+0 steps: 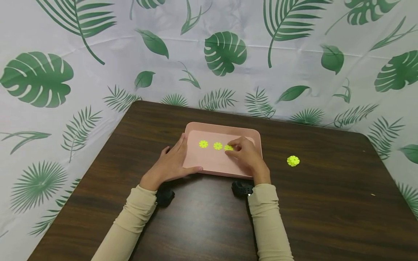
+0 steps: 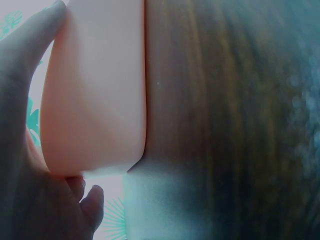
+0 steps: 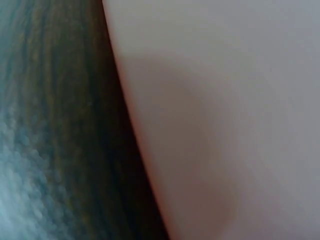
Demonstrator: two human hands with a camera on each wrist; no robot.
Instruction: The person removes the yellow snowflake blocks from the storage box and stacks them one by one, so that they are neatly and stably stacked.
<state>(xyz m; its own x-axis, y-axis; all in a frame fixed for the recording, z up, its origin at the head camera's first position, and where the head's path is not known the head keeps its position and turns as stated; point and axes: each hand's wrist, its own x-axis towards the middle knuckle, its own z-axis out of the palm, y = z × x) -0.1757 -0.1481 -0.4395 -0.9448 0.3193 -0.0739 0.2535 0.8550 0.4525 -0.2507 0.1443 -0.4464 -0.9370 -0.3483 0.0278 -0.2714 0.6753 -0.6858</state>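
Note:
A pink rectangular tray (image 1: pixel 209 163) lies on the table with yellow, notched, flower-like discs in it. One disc (image 1: pixel 203 144) is at the left and another disc (image 1: pixel 217 146) stands to its right, in a row. My right hand (image 1: pixel 246 154) reaches over the tray's right part and pinches a third disc (image 1: pixel 228 148) between thumb and fingers, partly hidden by them. My left hand (image 1: pixel 173 159) rests against the tray's near left corner, fingers extended along the left side and thumb on the front rim. In the left wrist view, the tray's outer wall (image 2: pixel 100 100) fills the space beside that thumb.
More yellow discs (image 1: pixel 293 161) lie in a small heap on the dark wooden table (image 1: pixel 326 203), right of the tray. A white cloth with green leaf prints (image 1: pixel 186 54) hangs behind the table. The right wrist view shows only the tray's inside (image 3: pixel 250 100) and table.

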